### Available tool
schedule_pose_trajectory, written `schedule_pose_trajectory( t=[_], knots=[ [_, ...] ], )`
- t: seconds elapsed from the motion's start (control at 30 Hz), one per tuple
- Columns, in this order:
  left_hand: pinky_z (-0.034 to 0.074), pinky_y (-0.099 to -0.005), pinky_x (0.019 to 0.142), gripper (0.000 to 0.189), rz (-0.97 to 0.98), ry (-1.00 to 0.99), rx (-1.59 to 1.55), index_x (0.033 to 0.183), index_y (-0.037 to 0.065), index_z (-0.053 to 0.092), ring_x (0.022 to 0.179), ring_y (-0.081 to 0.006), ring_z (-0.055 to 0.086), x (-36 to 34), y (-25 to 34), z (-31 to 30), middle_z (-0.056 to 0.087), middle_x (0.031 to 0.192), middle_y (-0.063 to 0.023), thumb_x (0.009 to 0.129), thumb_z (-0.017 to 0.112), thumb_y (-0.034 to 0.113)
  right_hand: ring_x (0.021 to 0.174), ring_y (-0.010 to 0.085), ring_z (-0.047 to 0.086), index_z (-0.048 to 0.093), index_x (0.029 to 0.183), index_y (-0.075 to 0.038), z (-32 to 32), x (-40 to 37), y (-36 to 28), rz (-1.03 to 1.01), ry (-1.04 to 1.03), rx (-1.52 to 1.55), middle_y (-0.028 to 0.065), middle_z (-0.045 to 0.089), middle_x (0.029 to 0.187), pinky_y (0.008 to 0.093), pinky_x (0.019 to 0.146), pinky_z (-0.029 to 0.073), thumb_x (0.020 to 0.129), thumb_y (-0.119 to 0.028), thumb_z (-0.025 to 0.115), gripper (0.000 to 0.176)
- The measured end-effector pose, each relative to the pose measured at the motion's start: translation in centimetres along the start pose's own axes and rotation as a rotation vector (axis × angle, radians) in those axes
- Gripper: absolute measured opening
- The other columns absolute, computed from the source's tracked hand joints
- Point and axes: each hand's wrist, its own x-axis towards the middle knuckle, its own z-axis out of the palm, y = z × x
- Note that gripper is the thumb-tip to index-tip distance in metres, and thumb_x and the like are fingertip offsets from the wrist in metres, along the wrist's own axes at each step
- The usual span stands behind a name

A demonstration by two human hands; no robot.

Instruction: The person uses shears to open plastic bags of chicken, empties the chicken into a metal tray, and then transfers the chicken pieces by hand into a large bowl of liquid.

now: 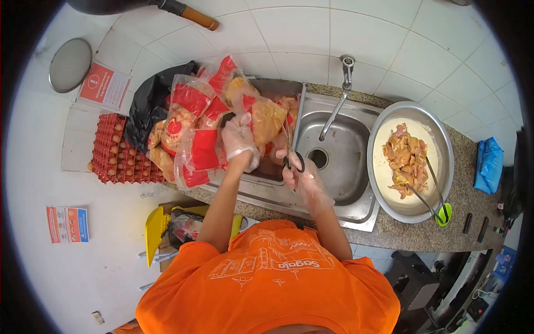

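Over a metal tray [303, 97] left of the sink, my gloved left hand [239, 138] is closed on a clear and red plastic bag of chicken [267, 121]. My gloved right hand [297, 175] grips black-handled scissors [293, 161], whose blades point up beside the bag's right side. More red-marked bags of chicken [183, 119] are heaped to the left of my left hand, partly against a black plastic bag [146, 114]. Reddish liquid and pieces show in the tray beneath my hands.
The steel sink [347, 186] with its faucet [346, 83] is right of the tray. Further right stands a large metal bowl [448, 167] of pale mixture, chicken pieces [403, 158] and tongs [439, 186]. Red egg trays [119, 158] sit at the left; a blue packet [488, 166] lies far right.
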Motion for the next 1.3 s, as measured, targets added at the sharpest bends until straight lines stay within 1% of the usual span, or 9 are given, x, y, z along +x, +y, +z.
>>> schedule_pose_trajectory(
  t=[0.07,0.2,0.47,0.6,0.77,0.9,0.97,1.07,1.3],
  knots=[
    [0.052,-0.0370,0.081,0.025,0.193,-0.270,0.141,0.107,-0.001,0.069,0.086,-0.0290,0.068,2.1,3.2,-1.7,0.069,0.094,-0.0216,0.092,0.051,0.007,0.057,0.0095,0.035,0.062,0.120,-0.013,0.6,-0.9,-1.1,-0.046,-0.065,0.038,-0.0039,0.040,0.065,0.0256,0.053,0.027,0.097,-0.049,0.056,0.044],
    [0.052,-0.0402,0.080,0.025,0.394,-0.311,0.325,0.106,-0.001,0.069,0.086,-0.0352,0.067,3.8,7.5,-3.1,0.068,0.094,-0.0240,0.091,0.052,0.007,0.054,0.0097,0.035,0.059,0.123,-0.013,0.4,0.7,-0.2,-0.020,-0.443,0.332,-0.0035,0.040,0.065,0.0258,0.050,0.027,0.096,-0.053,0.052,0.048],
    [0.048,-0.0472,0.073,0.017,0.374,-0.383,0.497,0.097,-0.003,0.066,0.079,-0.0439,0.060,2.3,7.0,-2.9,0.064,0.087,-0.0256,0.092,0.058,0.011,0.055,0.0102,0.035,0.059,0.105,-0.021,4.1,1.1,1.7,0.082,-0.389,0.515,-0.0042,0.041,0.069,0.0247,0.051,0.026,0.094,-0.048,0.052,0.030],
    [0.047,-0.0448,0.070,0.020,0.417,-0.266,0.392,0.089,-0.002,0.063,0.073,-0.0371,0.060,1.5,4.2,-2.9,0.063,0.084,-0.0217,0.096,0.059,0.017,0.062,0.0110,0.032,0.048,0.083,-0.026,4.9,2.2,2.7,0.127,-0.422,0.675,-0.0032,0.036,0.076,0.0243,0.054,0.027,0.097,-0.039,0.052,0.020],
    [0.047,-0.0369,0.070,0.036,-0.033,-0.087,0.106,0.087,-0.002,0.060,0.076,-0.0184,0.052,-1.4,7.8,-2.4,0.061,0.088,-0.0121,0.101,0.059,0.031,0.061,0.0094,0.034,0.049,0.086,-0.024,5.7,3.8,2.7,0.001,-0.310,0.667,-0.0058,0.045,0.086,0.0233,0.055,0.030,0.097,-0.032,0.054,0.014],
    [0.047,-0.0351,0.074,0.042,-0.051,0.008,0.174,0.089,-0.004,0.063,0.077,-0.0174,0.052,0.2,6.3,-1.8,0.062,0.085,-0.0108,0.101,0.060,0.036,0.059,0.0078,0.034,0.060,0.101,-0.021,7.3,3.0,2.1,-0.113,-0.259,0.642,-0.0055,0.038,0.076,0.0226,0.052,0.029,0.097,-0.027,0.048,0.014],
    [0.046,-0.0343,0.076,0.047,0.189,0.221,0.056,0.092,-0.005,0.066,0.078,-0.0162,0.051,1.8,4.0,-1.6,0.063,0.086,-0.0091,0.101,0.060,0.040,0.057,0.0090,0.032,0.055,0.092,-0.021,7.0,0.7,2.6,0.079,-0.233,0.528,-0.0057,0.035,0.072,0.0222,0.051,0.028,0.098,-0.029,0.048,0.012],
    [0.045,-0.0346,0.078,0.043,-0.028,0.075,-0.013,0.099,-0.005,0.068,0.080,-0.0158,0.052,2.5,4.1,-3.5,0.064,0.086,-0.0081,0.102,0.060,0.038,0.055,0.0097,0.031,0.054,0.092,-0.021,4.9,0.7,3.2,0.075,-0.306,0.611,-0.0060,0.033,0.068,0.0220,0.051,0.027,0.099,-0.034,0.050,0.015],
    [0.041,-0.0353,0.070,0.041,0.042,-0.072,0.116,0.088,0.000,0.063,0.076,-0.0143,0.048,2.1,2.4,-4.6,0.058,0.081,-0.0036,0.103,0.058,0.038,0.055,0.0075,0.025,0.040,0.078,-0.025,3.2,2.1,3.7,0.246,-0.282,0.628,-0.0072,0.028,0.066,0.0229,0.050,0.022,0.100,-0.034,0.049,0.025]
  ],
)
